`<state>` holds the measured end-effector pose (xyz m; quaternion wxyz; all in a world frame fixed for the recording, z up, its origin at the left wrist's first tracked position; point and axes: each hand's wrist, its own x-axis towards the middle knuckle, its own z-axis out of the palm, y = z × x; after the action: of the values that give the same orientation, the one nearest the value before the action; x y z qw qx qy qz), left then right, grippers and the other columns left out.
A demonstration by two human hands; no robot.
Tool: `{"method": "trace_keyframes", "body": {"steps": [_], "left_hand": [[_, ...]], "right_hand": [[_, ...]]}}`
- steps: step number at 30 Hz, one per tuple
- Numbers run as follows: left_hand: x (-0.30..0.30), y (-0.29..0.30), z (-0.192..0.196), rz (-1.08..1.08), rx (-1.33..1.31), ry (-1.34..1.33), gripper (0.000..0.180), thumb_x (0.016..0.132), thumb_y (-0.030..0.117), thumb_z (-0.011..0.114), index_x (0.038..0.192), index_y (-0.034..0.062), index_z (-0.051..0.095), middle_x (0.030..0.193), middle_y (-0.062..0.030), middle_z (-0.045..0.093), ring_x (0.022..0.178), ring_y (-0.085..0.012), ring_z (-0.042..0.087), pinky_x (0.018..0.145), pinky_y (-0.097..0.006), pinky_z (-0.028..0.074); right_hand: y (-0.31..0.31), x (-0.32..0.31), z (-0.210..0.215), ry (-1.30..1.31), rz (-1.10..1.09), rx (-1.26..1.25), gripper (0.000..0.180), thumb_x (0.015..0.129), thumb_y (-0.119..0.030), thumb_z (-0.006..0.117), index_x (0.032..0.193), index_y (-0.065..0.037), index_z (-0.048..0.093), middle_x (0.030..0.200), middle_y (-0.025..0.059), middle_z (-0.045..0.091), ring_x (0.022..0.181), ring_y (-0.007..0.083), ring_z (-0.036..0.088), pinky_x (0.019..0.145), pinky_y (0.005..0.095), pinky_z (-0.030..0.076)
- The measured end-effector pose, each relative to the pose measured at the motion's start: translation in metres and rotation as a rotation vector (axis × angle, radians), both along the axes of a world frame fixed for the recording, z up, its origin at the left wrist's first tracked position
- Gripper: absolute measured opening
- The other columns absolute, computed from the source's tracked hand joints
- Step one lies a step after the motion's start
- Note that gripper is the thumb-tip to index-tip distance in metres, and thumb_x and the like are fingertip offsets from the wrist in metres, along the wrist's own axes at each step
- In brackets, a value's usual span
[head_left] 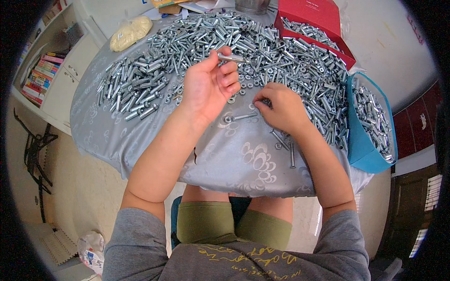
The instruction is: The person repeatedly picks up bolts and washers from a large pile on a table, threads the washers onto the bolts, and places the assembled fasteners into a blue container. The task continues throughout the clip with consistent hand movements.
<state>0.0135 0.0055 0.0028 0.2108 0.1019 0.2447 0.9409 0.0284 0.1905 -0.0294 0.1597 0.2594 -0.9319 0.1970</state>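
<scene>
My left hand (206,84) is raised over the middle of the table, palm up, with an expansion bolt (231,58) pinched between thumb and fingers; its shiny sleeve points right. Lower and to the right, my right hand (283,110) has its fingertips curled together beside the pile. Whatever they hold is hidden under the fingers. Just left of that hand lies a bolt with a washer and nut (241,117). Loose nuts (243,85) are scattered between the two hands. A few bare bolts (293,157) rest below my right wrist.
A wide heap of metal sleeves and bolts (211,35) covers the table's far half. Assembled-looking bolts (138,86) lie at left. A red box (309,16) and a blue fabric bin (363,145) hold more hardware at right. A bag of yellowish material (131,33) sits far left.
</scene>
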Motion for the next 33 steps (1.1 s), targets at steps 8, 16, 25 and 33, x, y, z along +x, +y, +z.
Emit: {"method": "trace_keyframes", "body": {"steps": [8,16,25,33], "left_hand": [[-0.003,-0.001,-0.002,-0.006,0.022,0.002,0.020,0.090,0.027,0.033,0.090,0.0095,0.044,0.060,0.0024,0.032,0.053,-0.0099,0.030,0.050,-0.023,0.027],[-0.006,-0.002,-0.003,0.030,-0.014,-0.006,0.021,0.090,0.026,0.032,0.090,0.0100,0.045,0.059,0.0027,0.032,0.051,-0.0091,0.030,0.049,-0.023,0.027],[-0.007,-0.002,-0.007,0.037,-0.030,-0.006,0.021,0.090,0.027,0.032,0.090,0.0101,0.045,0.059,0.0032,0.033,0.051,-0.0086,0.030,0.049,-0.023,0.028],[-0.006,0.003,-0.008,0.020,-0.077,-0.003,0.021,0.089,0.027,0.034,0.091,0.0094,0.045,0.059,0.0032,0.033,0.051,-0.0084,0.030,0.049,-0.022,0.028]], "right_hand": [[-0.023,0.005,0.007,0.178,0.005,-0.173,0.009,0.069,-0.016,0.059,0.076,-0.010,0.061,0.071,0.0063,0.055,0.071,0.0242,0.055,0.061,0.0332,0.045],[-0.033,-0.016,0.009,0.155,0.062,0.162,0.010,0.070,-0.019,0.057,0.069,-0.009,0.060,0.070,0.0067,0.054,0.071,0.0243,0.057,0.059,0.0353,0.046],[-0.044,-0.035,-0.002,0.051,0.018,0.365,0.008,0.065,-0.014,0.056,0.066,-0.007,0.060,0.068,0.0105,0.057,0.063,0.0271,0.058,0.057,0.0372,0.047],[-0.047,-0.037,0.004,-0.110,-0.025,0.365,0.010,0.063,-0.014,0.055,0.066,-0.004,0.059,0.071,0.0134,0.058,0.066,0.0296,0.059,0.057,0.0380,0.047]]}}
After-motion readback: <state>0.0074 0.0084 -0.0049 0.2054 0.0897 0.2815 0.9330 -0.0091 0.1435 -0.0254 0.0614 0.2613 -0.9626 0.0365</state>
